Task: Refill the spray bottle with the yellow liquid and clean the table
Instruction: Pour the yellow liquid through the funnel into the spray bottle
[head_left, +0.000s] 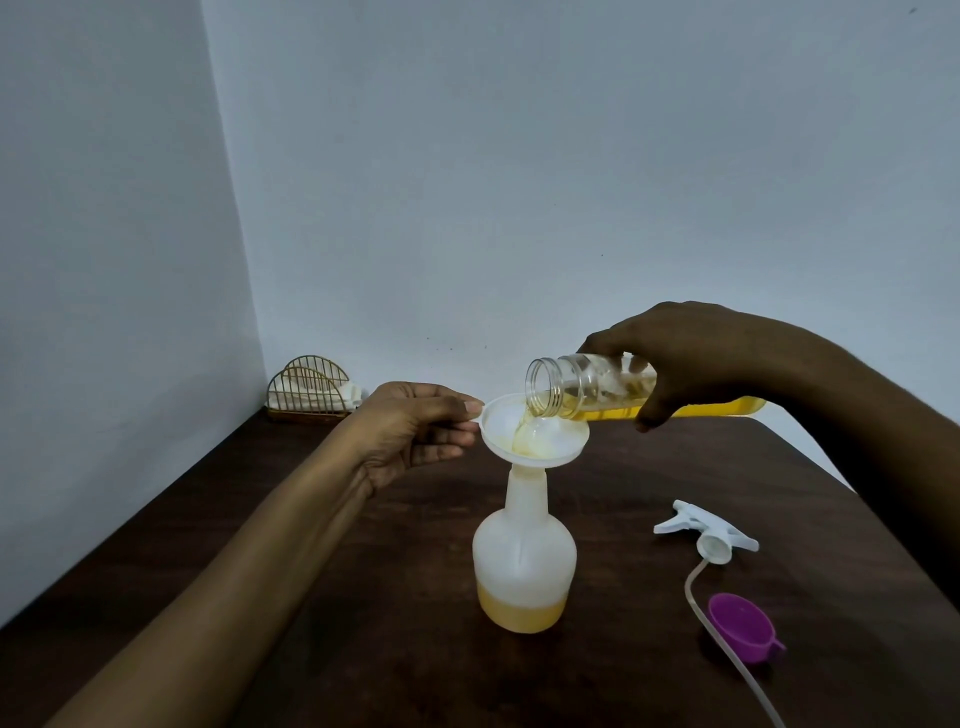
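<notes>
The dark wooden tabletop (389, 649) carries a translucent spray bottle (523, 566) standing upright near its middle, a shallow layer of yellow liquid at its base. At 3 o'clock from it, apart, lies the white spray head (706, 535), its thin tube (688, 592) trailing toward 5 o'clock. A purple cap (743, 626) sits at 4 o'clock, beside the tube. A wire napkin holder (309, 389) stands at 10 o'clock in the far corner.

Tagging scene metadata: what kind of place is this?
Likely a domestic room corner: dark wooden table against plain pale walls, a gold wire napkin holder at the back, a household spray bottle being refilled.
</notes>
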